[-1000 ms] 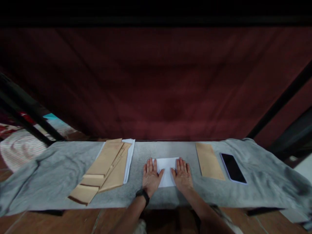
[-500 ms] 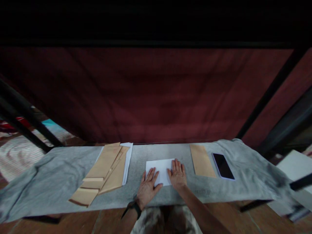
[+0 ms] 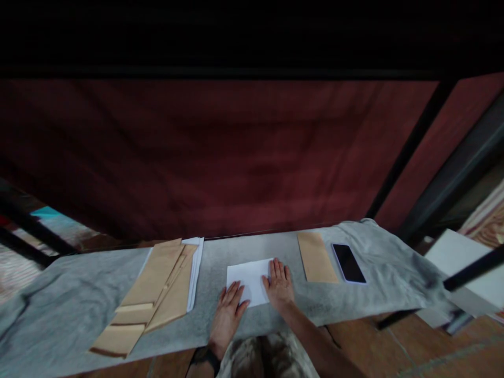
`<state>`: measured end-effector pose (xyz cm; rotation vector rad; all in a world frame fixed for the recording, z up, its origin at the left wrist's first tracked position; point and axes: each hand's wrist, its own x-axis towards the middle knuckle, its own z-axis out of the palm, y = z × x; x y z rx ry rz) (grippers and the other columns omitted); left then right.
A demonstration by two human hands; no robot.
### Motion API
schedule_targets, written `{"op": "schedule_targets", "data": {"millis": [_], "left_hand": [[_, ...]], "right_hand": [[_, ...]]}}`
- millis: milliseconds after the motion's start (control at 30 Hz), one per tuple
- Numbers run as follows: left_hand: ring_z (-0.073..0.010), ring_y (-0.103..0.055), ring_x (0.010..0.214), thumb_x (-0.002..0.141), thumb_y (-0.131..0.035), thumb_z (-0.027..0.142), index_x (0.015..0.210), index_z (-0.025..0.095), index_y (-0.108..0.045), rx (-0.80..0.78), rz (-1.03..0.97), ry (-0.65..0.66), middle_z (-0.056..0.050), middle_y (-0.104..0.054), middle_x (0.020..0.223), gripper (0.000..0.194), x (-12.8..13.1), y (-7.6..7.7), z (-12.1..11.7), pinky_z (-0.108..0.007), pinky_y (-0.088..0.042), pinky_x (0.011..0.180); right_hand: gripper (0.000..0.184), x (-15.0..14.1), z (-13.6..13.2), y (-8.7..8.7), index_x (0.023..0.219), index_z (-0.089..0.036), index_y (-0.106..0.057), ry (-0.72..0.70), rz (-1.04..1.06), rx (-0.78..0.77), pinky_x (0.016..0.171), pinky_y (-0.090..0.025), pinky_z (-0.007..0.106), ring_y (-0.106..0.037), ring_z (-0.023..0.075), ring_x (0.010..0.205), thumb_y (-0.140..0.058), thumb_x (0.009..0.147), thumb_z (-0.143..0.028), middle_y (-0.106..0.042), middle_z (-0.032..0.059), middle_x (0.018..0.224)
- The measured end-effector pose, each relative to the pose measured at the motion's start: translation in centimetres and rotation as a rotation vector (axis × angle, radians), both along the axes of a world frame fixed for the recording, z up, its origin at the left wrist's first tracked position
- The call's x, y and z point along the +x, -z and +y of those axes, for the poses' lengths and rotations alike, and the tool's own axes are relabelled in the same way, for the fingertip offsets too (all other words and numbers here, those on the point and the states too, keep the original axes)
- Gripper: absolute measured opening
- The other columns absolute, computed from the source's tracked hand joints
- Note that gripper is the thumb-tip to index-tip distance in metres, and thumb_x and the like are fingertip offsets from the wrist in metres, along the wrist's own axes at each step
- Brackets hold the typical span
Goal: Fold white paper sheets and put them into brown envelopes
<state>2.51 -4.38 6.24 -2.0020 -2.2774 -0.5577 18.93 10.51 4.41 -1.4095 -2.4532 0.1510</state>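
A white sheet of paper, seemingly folded, lies on the grey cloth in front of me. My left hand, with a dark band on its wrist, rests flat on the sheet's near left corner, fingers a little apart. On its right edge my right hand lies flat, fingers stretched away from me. Neither hand grips anything. To the left is a pile of brown paper envelopes, several of them overlapping, with white sheets showing from under them. A single brown envelope lies right of my right hand.
A phone with a dark screen lies right of the single envelope. The grey cloth covers a long narrow bench, wrinkled at both ends. Behind it hangs a dark red cloth. A black bar slants down at the right.
My left hand has slid toward me, from the middle of the sheet to its near left corner. The right hand stays on the right edge. The whole view has shifted slightly.
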Motion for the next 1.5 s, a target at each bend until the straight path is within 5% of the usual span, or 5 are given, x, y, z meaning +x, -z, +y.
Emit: {"op": "schedule_targets", "data": {"millis": [500,733,1000,1133,1500], "left_hand": [[-0.0241,-0.049,0.139,0.099,-0.054,0.041,0.137,0.023,-0.059,-0.087,-0.058,0.04,-0.01,-0.057,0.147,0.042,0.8,-0.3,-0.3,-0.056,-0.03,0.121],[-0.023,-0.051,0.138,0.103,-0.044,0.04,0.138,0.023,-0.057,-0.012,-0.012,0.026,-0.008,-0.06,0.145,0.042,1.1,-0.6,-0.7,-0.057,-0.023,0.124],[-0.0224,-0.038,0.147,0.106,-0.028,0.039,0.149,0.021,-0.046,-0.084,0.007,-0.066,-0.008,-0.047,0.156,0.051,4.9,0.4,5.7,-0.05,-0.032,0.121],[-0.0234,-0.036,0.148,0.105,-0.027,0.041,0.152,0.019,-0.044,-0.136,0.019,-0.156,-0.009,-0.045,0.157,0.054,3.6,0.6,7.8,-0.048,-0.03,0.121],[-0.0266,-0.033,0.15,0.102,-0.031,0.038,0.154,0.01,-0.039,-0.058,0.133,-0.317,-0.014,-0.037,0.16,0.059,-0.6,1.9,3.6,-0.046,-0.028,0.122]], "right_hand": [[0.06,0.5,-0.5,0.1,0.152,-0.005,-0.041,-0.021,-0.001,0.041,0.121,-0.02,0.053,-0.037,0.0314,0.146,-0.034,0.102,-0.037,-0.037,0.0196,0.159],[0.048,1.2,-5.3,0.9,0.15,-0.022,-0.047,-0.336,0.127,0.147,0.12,-0.028,0.05,-0.039,0.025,0.146,-0.038,0.104,-0.033,-0.044,0.0088,0.157],[0.047,1.5,-6.1,1.5,0.144,-0.016,-0.053,-0.344,0.079,0.211,0.121,-0.027,0.05,-0.044,0.0264,0.143,-0.042,0.099,-0.019,-0.051,0.0124,0.151],[0.046,1.2,-5.9,1.0,0.145,-0.019,-0.053,-0.311,0.075,0.189,0.121,-0.026,0.049,-0.048,0.0252,0.14,-0.04,0.101,-0.023,-0.051,0.0087,0.151],[0.05,1.6,-5.1,1.6,0.148,-0.014,-0.05,-0.088,0.084,0.188,0.117,-0.031,0.054,-0.043,0.0315,0.143,-0.035,0.105,-0.033,-0.046,0.0171,0.154]]}}
